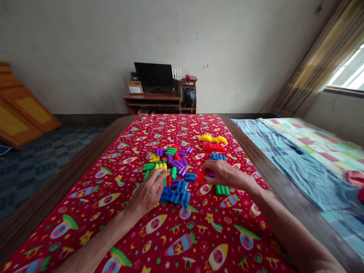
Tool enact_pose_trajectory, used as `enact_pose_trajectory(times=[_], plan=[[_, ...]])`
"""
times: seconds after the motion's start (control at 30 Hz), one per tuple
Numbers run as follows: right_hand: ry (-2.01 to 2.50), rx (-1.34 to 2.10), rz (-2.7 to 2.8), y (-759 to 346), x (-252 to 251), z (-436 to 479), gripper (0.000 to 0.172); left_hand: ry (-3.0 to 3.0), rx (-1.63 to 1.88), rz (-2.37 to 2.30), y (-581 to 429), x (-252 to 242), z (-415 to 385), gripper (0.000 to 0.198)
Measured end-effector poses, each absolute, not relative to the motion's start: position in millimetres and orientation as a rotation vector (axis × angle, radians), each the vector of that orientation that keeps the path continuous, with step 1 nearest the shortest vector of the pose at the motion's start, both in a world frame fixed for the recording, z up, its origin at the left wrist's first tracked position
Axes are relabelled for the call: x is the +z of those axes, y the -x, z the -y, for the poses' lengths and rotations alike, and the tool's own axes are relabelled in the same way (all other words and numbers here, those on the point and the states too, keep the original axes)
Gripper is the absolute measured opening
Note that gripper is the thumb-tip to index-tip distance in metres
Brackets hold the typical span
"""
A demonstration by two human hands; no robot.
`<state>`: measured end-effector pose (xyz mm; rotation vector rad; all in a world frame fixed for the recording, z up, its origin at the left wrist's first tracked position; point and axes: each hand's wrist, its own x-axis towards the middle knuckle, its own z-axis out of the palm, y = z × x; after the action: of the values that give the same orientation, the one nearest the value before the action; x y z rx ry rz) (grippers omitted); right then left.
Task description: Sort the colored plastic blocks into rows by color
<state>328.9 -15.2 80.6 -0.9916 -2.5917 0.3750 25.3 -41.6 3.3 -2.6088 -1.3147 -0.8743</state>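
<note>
My left hand [150, 187] rests over the near left side of a loose pile of plastic building blocks, fingers stretched out onto them. Ribbed, tube-like pieces make up the pile: blue blocks [179, 192], purple blocks [179, 165], green blocks [171, 151] and yellow blocks [154, 158]. To the right of the pile, my right hand [214, 172] is closed low over the cloth, and a bit of a purple block [211, 175] shows between its fingers. Around that hand lie a blue row [218, 156] just beyond and a green row [222, 190] nearer me.
Farther back on the right lie a red row [214, 147] and a yellow row [212, 138]. A red patterned cloth [182, 242] covers the table. Beyond stands a desk with a monitor [155, 77]; a bed [307, 151] is at the right, a wooden cabinet [25, 104] at the left.
</note>
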Motion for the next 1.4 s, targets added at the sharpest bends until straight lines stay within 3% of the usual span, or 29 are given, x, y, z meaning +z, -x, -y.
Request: enact_pose_trajectory(times=[0.17, 0.33, 0.63, 0.93, 1.1, 1.27, 1.4], plan=[[1.521, 0.357, 2.083, -382, 97, -38, 0.014, 2.591, -0.864, 1.291, -25, 1, 39, 0.036], [2.059, 0.347, 1.763, -421, 83, -88, 0.032, 2.575, -0.876, 1.254, -25, 1, 39, 0.036], [2.149, 0.406, 1.792, -415, 73, -99, 0.044, 2.577, -0.836, 1.291, -26, 4, 42, 0.036], [1.899, 0.134, 1.797, -416, 81, -80, 0.039, 2.579, -0.87, 1.278, -25, 3, 42, 0.036], [1.482, 0.264, 2.128, -356, 89, -41, 0.031, 2.585, -0.845, 1.286, -26, 4, 41, 0.035], [1.034, 0.319, 2.538, -286, 65, -5, 0.016, 2.603, -0.859, 1.308, -25, 4, 42, 0.037], [0.908, 0.125, 2.722, -278, 39, 3, 0.023, 2.601, -0.854, 1.302, -26, 5, 42, 0.037]])
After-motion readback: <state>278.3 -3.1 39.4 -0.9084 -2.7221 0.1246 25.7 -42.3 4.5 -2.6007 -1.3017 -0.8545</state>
